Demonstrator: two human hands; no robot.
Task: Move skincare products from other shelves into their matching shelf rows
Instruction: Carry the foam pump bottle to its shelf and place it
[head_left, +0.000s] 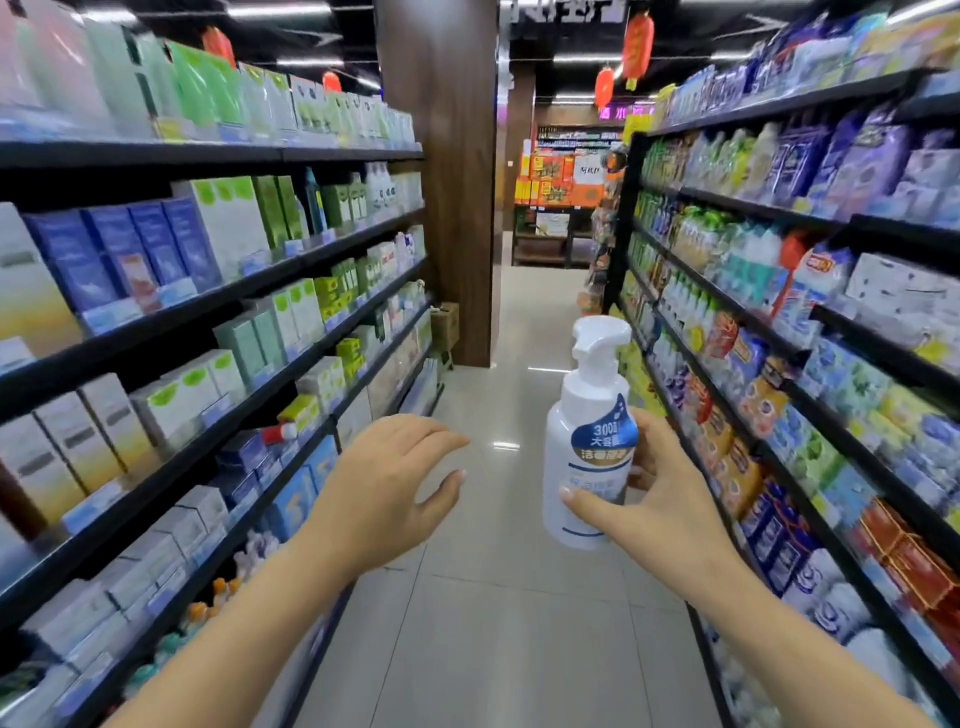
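One hand carries the load: the right hand (660, 499) grips a white pump bottle (589, 447) with a blue label, thumb across the front at about 7 o'clock on the body and fingers wrapped behind at 3 o'clock. The bottle stands nearly upright over the aisle floor (498, 597), apart from both shelf runs. The left hand (384, 483) hangs empty at the bottle's 9 o'clock, fingers loose and spread, touching nothing. I judge the main risk to be a slip, since the grip sits low and the tall pump head makes it top-heavy. Another risk is misplacement: the skincare shelves (171, 364) at 9 o'clock hold mostly boxes, the packet shelves (779, 364) at 3 o'clock are blurred, so the matching row is hard to pick out.
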